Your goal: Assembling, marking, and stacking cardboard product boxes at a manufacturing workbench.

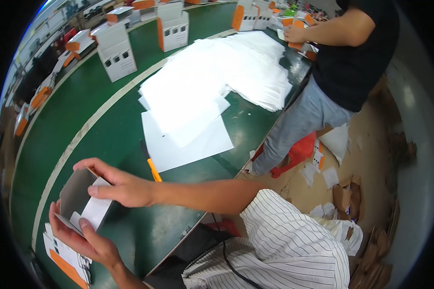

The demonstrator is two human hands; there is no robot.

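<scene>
Between my two hands, above the green table [101, 144], is a small open cardboard box [76, 192], grey inside, with white flaps. My left hand [89, 241] grips its near end, thumb on a white flap and fingers around the outside. From the right, my right hand [123, 187] holds the other side, with its thumb on a white flap and its fingers behind the wall. Close to my left hand lies a stack of flattened white and orange boxes [65, 257]. A yellow utility knife [153, 169] lies beyond my right wrist, beside white paper sheets [188, 144].
A large pile of white sheets [212, 62] covers the table's middle. Several white and orange boxes, including one upright box [115, 53], stand along the far side. At the right, a person in a black shirt [357, 58] handles an orange box. Scraps and bags [345, 231] litter the floor.
</scene>
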